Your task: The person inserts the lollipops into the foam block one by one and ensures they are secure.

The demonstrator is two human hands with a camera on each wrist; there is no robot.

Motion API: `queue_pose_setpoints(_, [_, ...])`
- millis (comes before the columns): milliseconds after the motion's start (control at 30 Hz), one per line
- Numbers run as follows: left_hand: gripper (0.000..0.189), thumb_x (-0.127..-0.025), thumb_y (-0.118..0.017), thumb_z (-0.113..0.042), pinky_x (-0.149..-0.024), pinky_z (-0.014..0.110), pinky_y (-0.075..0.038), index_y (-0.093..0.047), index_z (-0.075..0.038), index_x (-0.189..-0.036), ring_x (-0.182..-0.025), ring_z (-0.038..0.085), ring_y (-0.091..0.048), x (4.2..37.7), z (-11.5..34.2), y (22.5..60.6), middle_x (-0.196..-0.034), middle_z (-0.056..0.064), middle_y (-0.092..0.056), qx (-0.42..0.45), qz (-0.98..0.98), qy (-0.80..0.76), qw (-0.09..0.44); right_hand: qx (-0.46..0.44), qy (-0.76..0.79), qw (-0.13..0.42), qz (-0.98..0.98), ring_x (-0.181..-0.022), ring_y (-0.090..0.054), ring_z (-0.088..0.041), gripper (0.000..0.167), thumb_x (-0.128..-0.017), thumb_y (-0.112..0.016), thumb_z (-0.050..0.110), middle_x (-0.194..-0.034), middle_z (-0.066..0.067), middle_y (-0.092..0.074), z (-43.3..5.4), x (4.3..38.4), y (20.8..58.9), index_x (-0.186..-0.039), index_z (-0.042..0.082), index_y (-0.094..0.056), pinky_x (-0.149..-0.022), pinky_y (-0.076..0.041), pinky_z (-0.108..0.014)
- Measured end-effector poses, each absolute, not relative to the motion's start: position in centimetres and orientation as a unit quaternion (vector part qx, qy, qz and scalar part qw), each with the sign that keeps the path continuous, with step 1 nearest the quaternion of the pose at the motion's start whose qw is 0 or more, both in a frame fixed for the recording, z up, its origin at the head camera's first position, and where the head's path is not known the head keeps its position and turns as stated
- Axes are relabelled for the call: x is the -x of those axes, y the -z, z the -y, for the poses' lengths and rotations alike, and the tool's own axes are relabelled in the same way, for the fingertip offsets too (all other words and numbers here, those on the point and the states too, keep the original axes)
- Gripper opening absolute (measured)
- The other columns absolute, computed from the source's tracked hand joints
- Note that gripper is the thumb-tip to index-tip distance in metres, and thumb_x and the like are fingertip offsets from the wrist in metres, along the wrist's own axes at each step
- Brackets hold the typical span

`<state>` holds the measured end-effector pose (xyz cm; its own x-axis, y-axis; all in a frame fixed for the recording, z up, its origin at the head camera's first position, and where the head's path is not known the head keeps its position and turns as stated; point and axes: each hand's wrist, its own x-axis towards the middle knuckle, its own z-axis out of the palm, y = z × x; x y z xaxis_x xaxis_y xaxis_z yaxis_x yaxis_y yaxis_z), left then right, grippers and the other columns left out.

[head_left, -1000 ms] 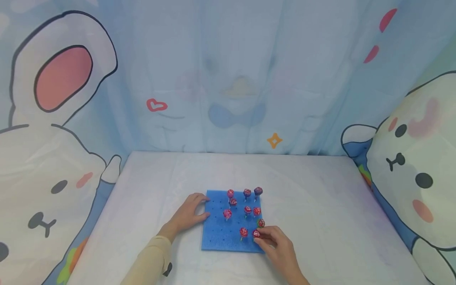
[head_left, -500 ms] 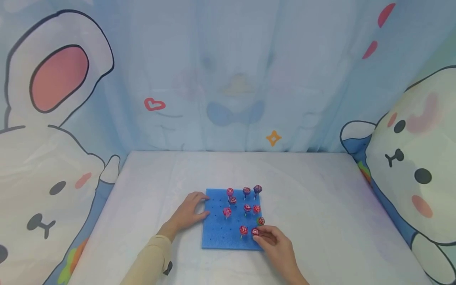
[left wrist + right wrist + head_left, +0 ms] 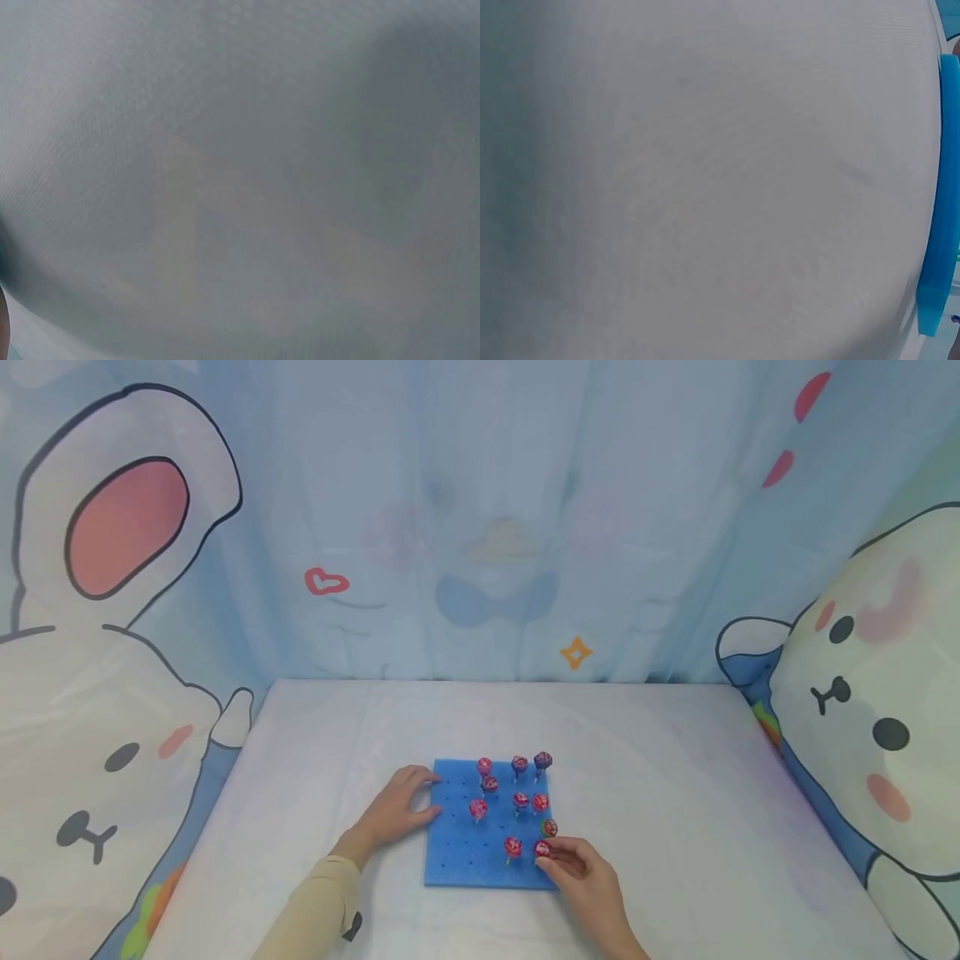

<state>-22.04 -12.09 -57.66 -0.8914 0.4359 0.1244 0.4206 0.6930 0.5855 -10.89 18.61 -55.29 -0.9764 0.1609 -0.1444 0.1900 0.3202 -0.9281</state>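
Observation:
A blue foam board (image 3: 450, 835) with rows of small holes lies on the white table, and several lollipops stand in it, mostly on its right half. My right hand (image 3: 592, 885) pinches a red lollipop (image 3: 542, 849) by its wrapped head at the board's near right corner. Just left of it stands another red lollipop (image 3: 513, 847); a green and red lollipop (image 3: 550, 828) is right behind it. My left hand (image 3: 393, 806) rests at the board's left edge, fingers spread and fairly straight. In the right wrist view only the edge of the blue board (image 3: 939, 202) shows.
The table (image 3: 675, 793) has a white cloth. Behind it hangs a light blue curtain (image 3: 495, 460) with cartoon bears at both sides. A pink lollipop (image 3: 478, 810) and a purple lollipop (image 3: 543, 762) stand farther back on the board. The left wrist view holds mostly cloth (image 3: 240, 187).
The red lollipop in my right hand has shifted very slightly, left and then back right. The left hand and the board keep their places.

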Motion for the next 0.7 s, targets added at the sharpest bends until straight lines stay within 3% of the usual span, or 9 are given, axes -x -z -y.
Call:
queue_pose_setpoints(500, [0.046, -0.090, -0.068, -0.037, -0.112, 0.044, -0.034, -0.057, -0.016, -0.129, -0.133, 0.027, -0.042, 22.24, 11.95, 57.20, -0.134, 0.007, -0.052, -0.238, -0.919, -0.313, 0.016, -0.123, 0.572, 0.002, -0.811, -0.097, -0.066, -0.013, 0.036, -0.084, -0.078, 0.022, -0.109, -0.006, -0.068, -18.70, 10.88, 55.22, -0.114, 0.008, -0.064, -0.082, -0.054, -0.019])
queue_pose_setpoints(700, [0.041, -0.096, -0.060, -0.032, -0.111, 0.044, -0.036, -0.055, -0.011, -0.131, -0.132, 0.026, -0.045, 22.16, 12.04, 57.08, -0.133, 0.006, -0.055, -0.212, -0.918, -0.335, 0.005, -0.121, 0.583, -0.010, -0.803, -0.097, -0.067, -0.012, 0.034, -0.084, -0.078, 0.022, -0.110, -0.006, -0.068, -19.44, 10.75, 55.16, -0.113, 0.009, -0.065, -0.082, -0.054, -0.018])
